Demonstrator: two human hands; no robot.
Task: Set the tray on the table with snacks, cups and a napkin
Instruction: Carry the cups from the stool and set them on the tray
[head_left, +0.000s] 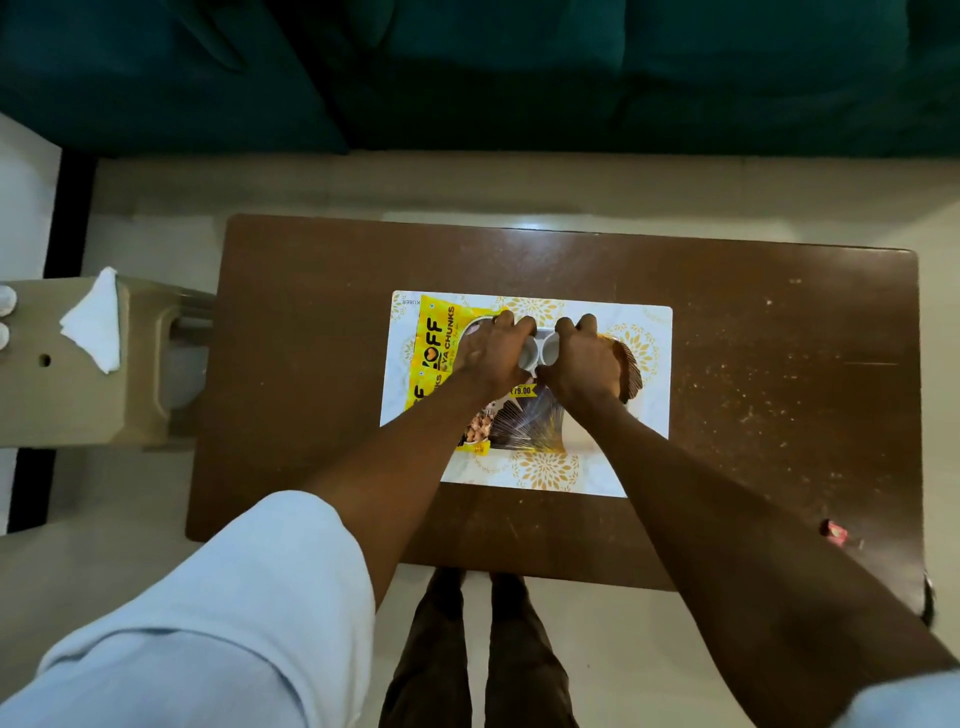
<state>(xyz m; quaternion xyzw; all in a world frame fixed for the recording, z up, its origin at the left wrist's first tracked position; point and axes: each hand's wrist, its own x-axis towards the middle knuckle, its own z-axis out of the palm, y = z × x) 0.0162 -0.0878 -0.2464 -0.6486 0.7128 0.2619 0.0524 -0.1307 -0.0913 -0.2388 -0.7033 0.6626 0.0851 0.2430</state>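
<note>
Nearest to us, our pale sleeve (218, 613) fills the lower left and runs off the edge of the view, and our legs (475, 649) show below the near edge of the brown table (311, 312). Both bare forearms reach out over that table to the white tray (644, 415) with its gold flower pattern, which lies flat near the table's middle. On the tray lies a yellow snack packet (439, 332), and our arms cover much of its print, so only parts of the lettering can be read. A second, darker packet (524, 421) lies just beside it, partly under our wrists; what it holds we cannot make out. Our left hand (491, 356) is curled around a small white cup (529, 356), and our right hand (584, 361) is curled around a second white cup (549, 349) touching the first; the fingers hide most of both cups. A small red thing (836, 534) near the table's right edge is too blurred to name. Off the table to the left, a white napkin (93, 322) rests on a beige plastic stool (78, 405). Farthest away stands a dark green sofa (519, 73).
</note>
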